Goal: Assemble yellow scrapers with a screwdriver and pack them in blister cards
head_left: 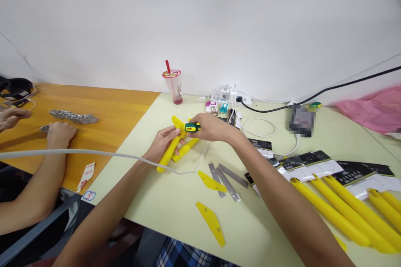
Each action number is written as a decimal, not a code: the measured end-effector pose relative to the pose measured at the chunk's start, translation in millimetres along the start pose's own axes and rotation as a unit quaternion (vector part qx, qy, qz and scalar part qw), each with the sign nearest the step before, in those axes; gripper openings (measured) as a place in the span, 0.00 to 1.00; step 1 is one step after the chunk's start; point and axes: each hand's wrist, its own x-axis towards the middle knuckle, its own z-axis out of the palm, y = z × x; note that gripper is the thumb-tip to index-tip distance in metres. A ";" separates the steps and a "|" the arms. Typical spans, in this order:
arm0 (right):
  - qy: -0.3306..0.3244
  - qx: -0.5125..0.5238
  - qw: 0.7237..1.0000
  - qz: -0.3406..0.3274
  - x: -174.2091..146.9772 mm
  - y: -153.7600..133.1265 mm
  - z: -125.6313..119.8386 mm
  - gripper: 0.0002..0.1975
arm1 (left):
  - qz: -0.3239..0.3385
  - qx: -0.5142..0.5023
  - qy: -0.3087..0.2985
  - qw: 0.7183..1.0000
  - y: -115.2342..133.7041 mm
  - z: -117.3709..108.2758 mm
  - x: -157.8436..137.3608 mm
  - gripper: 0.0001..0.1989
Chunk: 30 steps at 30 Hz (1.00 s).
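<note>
On the pale table (175, 204), near its left side, the left hand (163, 144) held a yellow tube (167, 156), with the fingers closed around its upper part. This tube was tilted, its lower end toward the person, and a yellow piece (177, 122) stood out at its upper end. The right hand (210, 127) was closed on a green tool (191, 127), which showed to the left of the fingers, just beside the yellow piece; whether they touched, I could not tell. Beneath the hands lay a second tube (185, 150), partly covered by them.

Nearer to the person were two yellow plates (210, 222), lying well apart, and the farther one touched some grey strips (230, 183). Under and beyond the right forearm several packets (316, 164) were spread, and more yellow tubes (332, 210) lay at the right, close to them. Toward the wall stood a cup (173, 87) with a red straw (168, 66), and to its right a power strip (246, 99). A pink cloth (372, 110) was at the far right.

On the orange table (125, 104), at the left, a co-worker's hand (61, 135) rested near a metal part (73, 116).
</note>
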 end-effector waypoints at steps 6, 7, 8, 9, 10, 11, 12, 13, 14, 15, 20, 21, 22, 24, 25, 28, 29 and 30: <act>-0.076 -0.040 0.996 0.013 -8.2 -5.6 -5.1 0.05 | -0.023 0.038 -0.039 0.998 1.6 0.4 -3.5 0.24; -0.086 -0.051 0.995 0.016 -9.2 -7.2 -5.0 0.05 | -0.028 0.050 -0.050 0.997 1.2 -0.5 -4.0 0.25; -0.095 -0.060 0.994 0.018 -10.1 -8.7 -4.8 0.05 | -0.034 0.062 -0.060 0.996 0.9 -1.4 -4.4 0.25; -0.102 -0.068 0.992 0.019 -10.9 -9.9 -4.6 0.05 | -0.040 0.073 -0.069 0.994 0.6 -2.1 -4.8 0.25; -0.108 -0.074 0.991 0.019 -11.7 -10.8 -4.5 0.05 | -0.045 0.082 -0.076 0.993 0.4 -2.5 -5.0 0.25; -0.114 -0.078 0.990 0.020 -12.5 -11.2 -4.4 0.05 | -0.047 0.087 -0.081 0.992 0.5 -2.5 -5.2 0.25; -0.119 -0.080 0.989 0.023 -13.2 -11.3 -4.4 0.05 | -0.046 0.089 -0.083 0.991 0.7 -1.9 -5.3 0.25; -0.123 -0.080 0.989 0.026 -14.0 -11.0 -4.6 0.05 | -0.045 0.091 -0.085 0.991 1.1 -1.0 -5.3 0.24; -0.128 -0.078 0.988 0.029 -14.7 -10.4 -4.8 0.06 | -0.043 0.092 -0.088 0.991 1.6 0.3 -5.4 0.23; -0.133 -0.075 0.988 0.029 -15.4 -9.8 -5.0 0.06 | -0.042 0.093 -0.091 0.991 2.3 1.8 -5.4 0.23; -0.166 -0.068 0.984 0.014 -18.2 -9.4 -4.6 0.06 | -0.037 0.098 -0.108 0.989 5.0 7.2 -7.0 0.22; -0.168 -0.071 0.983 0.018 -18.5 -10.0 -4.1 0.06 | -0.037 0.100 -0.109 0.988 4.9 7.4 -7.4 0.22; -0.168 -0.072 0.983 0.022 -18.9 -10.6 -3.7 0.05 | -0.038 0.101 -0.109 0.988 4.6 7.3 -7.8 0.23; -0.166 -0.068 0.983 0.026 -19.9 -11.1 -4.1 0.04 | -0.041 0.102 -0.105 0.988 3.3 6.5 -8.0 0.23; -0.161 -0.063 0.985 0.022 -20.9 -10.7 -5.4 0.05 | -0.041 0.098 -0.100 0.989 2.3 5.9 -7.7 0.24; -0.139 -0.068 0.988 0.030 -28.7 -7.1 -13.9 0.13 | -0.031 0.070 -0.075 0.994 -1.1 3.1 -5.3 0.23; -0.133 -0.076 0.987 0.051 -33.1 -5.6 -17.4 0.17 | -0.025 0.054 -0.061 0.996 -2.0 2.0 -4.3 0.22; -0.132 -0.087 0.985 0.075 -38.2 -4.2 -20.5 0.20 | -0.018 0.036 -0.047 0.998 -2.5 1.0 -3.2 0.22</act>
